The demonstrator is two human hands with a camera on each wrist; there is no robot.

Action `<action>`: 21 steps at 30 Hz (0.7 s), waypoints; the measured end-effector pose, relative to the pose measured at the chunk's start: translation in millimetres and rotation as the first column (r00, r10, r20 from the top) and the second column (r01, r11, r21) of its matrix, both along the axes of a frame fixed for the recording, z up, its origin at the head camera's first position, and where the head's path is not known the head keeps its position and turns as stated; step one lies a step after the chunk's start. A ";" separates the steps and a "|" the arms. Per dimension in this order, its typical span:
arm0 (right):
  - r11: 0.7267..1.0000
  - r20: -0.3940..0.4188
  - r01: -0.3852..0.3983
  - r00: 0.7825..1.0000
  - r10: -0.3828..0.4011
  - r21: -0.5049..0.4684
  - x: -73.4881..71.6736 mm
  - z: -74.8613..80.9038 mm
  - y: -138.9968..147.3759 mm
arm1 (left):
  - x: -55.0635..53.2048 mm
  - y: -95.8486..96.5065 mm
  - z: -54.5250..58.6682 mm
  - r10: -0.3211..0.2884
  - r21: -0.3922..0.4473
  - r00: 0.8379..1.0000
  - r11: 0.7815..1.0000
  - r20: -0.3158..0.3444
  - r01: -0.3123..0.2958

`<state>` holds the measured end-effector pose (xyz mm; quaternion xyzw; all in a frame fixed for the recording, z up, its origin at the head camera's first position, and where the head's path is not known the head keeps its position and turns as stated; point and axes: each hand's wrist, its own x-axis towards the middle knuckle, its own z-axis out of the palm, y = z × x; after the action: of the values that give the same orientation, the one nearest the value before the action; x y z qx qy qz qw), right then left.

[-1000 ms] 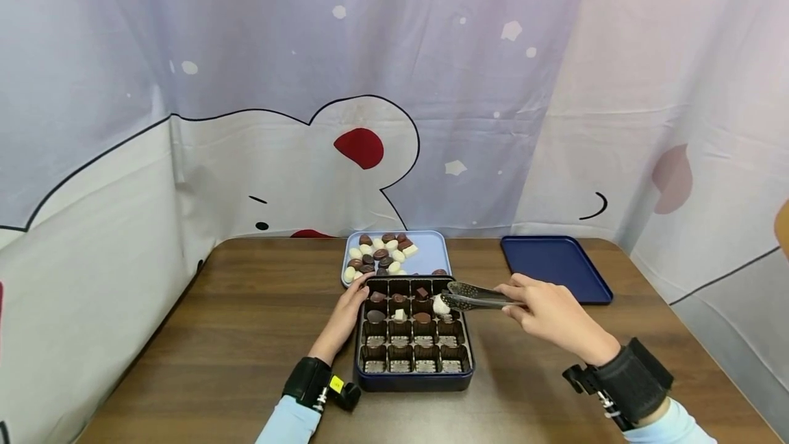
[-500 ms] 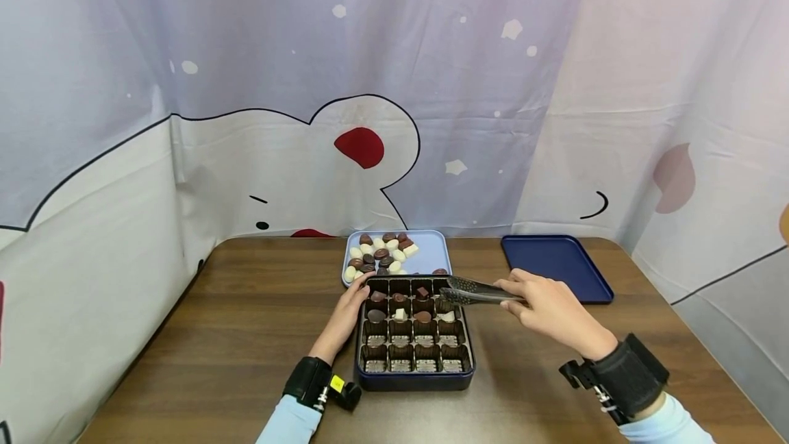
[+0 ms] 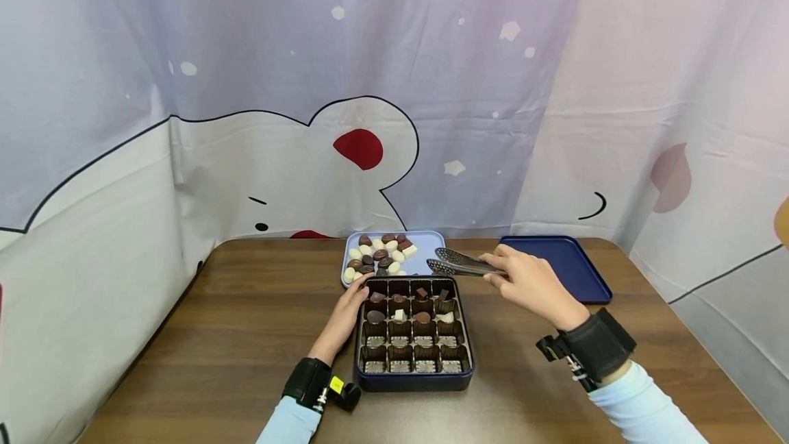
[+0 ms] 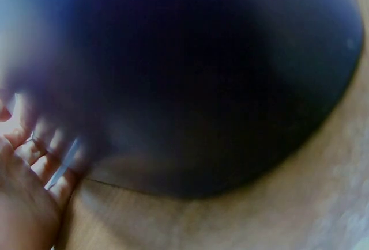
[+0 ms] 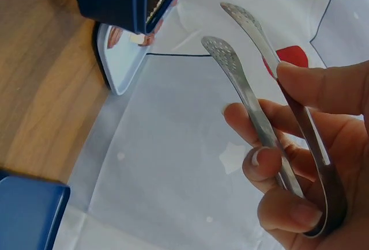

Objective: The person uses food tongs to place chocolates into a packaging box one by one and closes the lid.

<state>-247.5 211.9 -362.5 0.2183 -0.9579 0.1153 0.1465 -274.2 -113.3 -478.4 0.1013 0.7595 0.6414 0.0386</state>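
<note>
My right hand (image 3: 531, 283) holds metal tongs (image 3: 471, 264), thumb on one arm and fingers on the other. Their perforated tips stand apart with nothing between them, at the right part of the light blue tray (image 3: 425, 245) in the head view. Beside the dark blue box (image 3: 414, 381), my left hand (image 3: 339, 324) rests along its left wall, thumb at the rim. Chocolates sit in the box's two back rows, with a white chocolate (image 3: 445, 317) at the second row's right end. The two front rows show bare ribbed bottoms. The box wall (image 4: 190, 88) fills most of the left wrist view.
On the left of the light blue tray lie several white and brown chocolates (image 3: 380, 254). A dark blue tray (image 3: 557, 269) stands at the back right, behind my right hand. Past the far edge of the wooden table (image 3: 265, 307) hangs a printed curtain (image 3: 468, 88).
The white chocolate has left the tongs and lies in the box. My right hand has moved the tongs back and slightly left, from the box to the light blue tray. My left hand stays put.
</note>
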 end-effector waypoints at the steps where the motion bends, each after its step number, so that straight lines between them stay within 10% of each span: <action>1: 1.000 -0.004 0.004 1.000 -0.004 -0.004 -3.7 -0.2 -2.9 | -1.9 -0.2 -3.4 0.005 0.004 1.000 1.000 -0.001 -0.004; 8: 0.998 -0.009 0.060 0.998 -0.060 -0.020 -30.1 -8.1 -26.2 | -12.8 -1.5 -22.5 0.027 -0.027 0.998 0.999 -0.052 -0.028; 21: 0.989 0.152 0.129 0.979 -0.138 0.066 -80.6 -39.7 -62.1 | -13.7 -2.4 -24.7 0.016 -0.026 0.998 1.000 -0.069 -0.018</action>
<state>-328.0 149.7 -402.3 0.1479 -0.9817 0.0955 0.0722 -287.8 -115.8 -503.2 0.1164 0.7697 0.6276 0.0085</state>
